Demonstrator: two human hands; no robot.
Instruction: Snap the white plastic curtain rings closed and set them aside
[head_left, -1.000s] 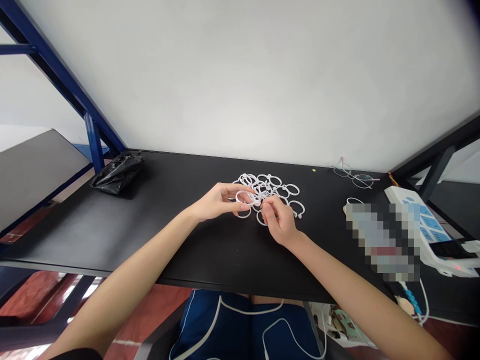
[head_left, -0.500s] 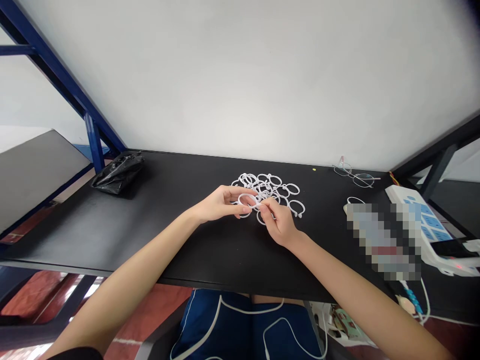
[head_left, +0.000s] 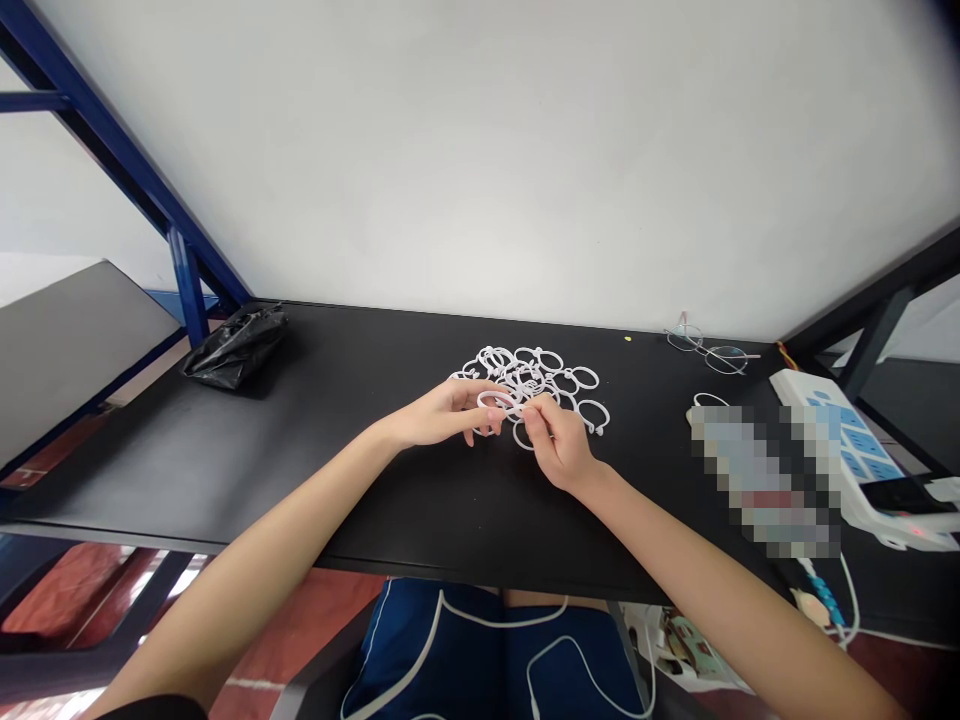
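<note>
Between both hands, a white plastic ring (head_left: 491,395) is held just above the front of a pile of similar rings. My left hand (head_left: 442,412) has its thumb and fingers closed around the ring's left part. Pinched by the thumb and forefinger of my right hand (head_left: 559,440) is the ring's right end, where small fittings partly hide behind the fingertips. The pile of white rings (head_left: 591,412) lies on the black table just beyond the hands; some rings overlap or look linked, and several carry small knobs or loops.
Eyeglasses (head_left: 726,360) rest near the wall at the back right. A white power strip (head_left: 825,420) and a blurred-out device (head_left: 765,485) with a cable lie on the right. A black plastic bag (head_left: 236,348) sits at the back left of the black table (head_left: 337,360).
The ring in my hands has tilted flatter, and my left fingers have shifted slightly downward around it. My right hand keeps its pinch nearly in place.
</note>
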